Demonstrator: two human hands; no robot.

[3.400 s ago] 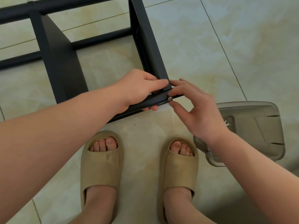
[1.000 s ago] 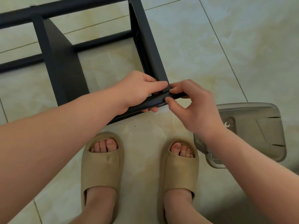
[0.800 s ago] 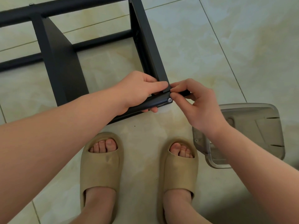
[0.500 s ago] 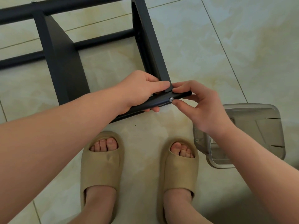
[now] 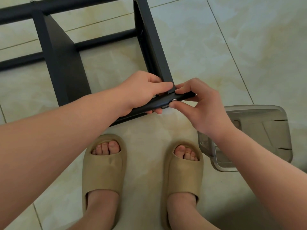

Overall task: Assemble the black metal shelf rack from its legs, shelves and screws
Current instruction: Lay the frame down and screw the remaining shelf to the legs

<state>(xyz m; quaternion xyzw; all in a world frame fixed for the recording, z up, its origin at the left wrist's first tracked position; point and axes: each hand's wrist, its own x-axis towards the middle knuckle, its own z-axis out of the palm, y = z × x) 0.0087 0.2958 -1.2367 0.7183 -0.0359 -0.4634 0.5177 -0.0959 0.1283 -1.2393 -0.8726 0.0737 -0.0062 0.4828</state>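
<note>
- The tiled floor [image 5: 216,47] fills the frame and serves as the work surface, probably because the rack is too large for a desk.
- The black rack [image 5: 64,63] lies on its side across the upper left and centre of the frame. Laid this way, its near corner comes up within easy reach of both hands.
- 1 shelf [image 5: 154,47] runs edge-up from the top centre down to that corner, where it meets the bar being fixed.
- A clear plastic tub [image 5: 259,130] sits at the right edge, close by the right wrist. It is likely there for loose parts, though I cannot tell what it contains.
- 2 tan slippers [image 5: 104,165] stand in the lower centre, just short of the rack, so the person leans over the joint.
- The left hand [image 5: 144,92] wraps the bar [image 5: 157,103] at the centre of the frame, fingers [image 5: 164,84] over the top and thumb beneath. This seems meant to clamp bar and shelf together so the holes stay lined up.
- The right hand [image 5: 206,110] comes in from the right and pinches the screw between thumb and forefinger, apparently twisting it in by hand.
- The silver screw [image 5: 174,100] sits in the bar's near face, its head still visible; how deep it is seated I cannot tell.
</note>
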